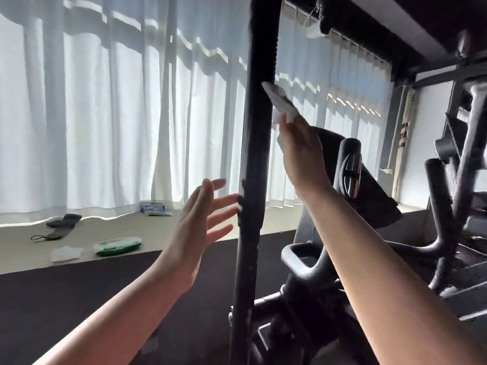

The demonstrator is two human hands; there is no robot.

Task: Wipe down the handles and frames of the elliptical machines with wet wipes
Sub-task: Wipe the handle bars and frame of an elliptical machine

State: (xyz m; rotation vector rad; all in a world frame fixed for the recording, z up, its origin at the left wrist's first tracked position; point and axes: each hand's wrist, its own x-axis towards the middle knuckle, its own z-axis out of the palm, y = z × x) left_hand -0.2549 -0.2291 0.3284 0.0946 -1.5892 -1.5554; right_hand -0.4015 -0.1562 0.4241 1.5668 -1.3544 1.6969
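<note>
Reaching up from the lower right of the frame, the right hand (pixel 300 146) pinches a white wipe (pixel 280 102) and holds it against the right side of the dark handle (pixel 257 143), a little above mid-frame. The forearm slants up and to the left, the wrist bent toward the bar. The left hand (pixel 203 214) comes in from the lower left with fingers spread wide and straight, holding nothing; its fingertips lie just beside the handle's left edge, and whether they touch it cannot be told.

The handle runs nearly upright through the centre of the frame from top to bottom, leaning slightly, its long axis vertical. The wipe trails down and right from the bar toward the fingers.

To the right stands the console (pixel 369 185) of the machine, with a cup holder (pixel 303 256) below it and more dark frame tubes (pixel 442 206) at the far right. White curtains (pixel 105 114) fill the upper left. On the pale floor (pixel 23 259) at the left lie a green wipes pack (pixel 117 246), a crumpled white wipe (pixel 66 254), a dark strap (pixel 62 225) and a blue-and-white box (pixel 152 206).
</note>
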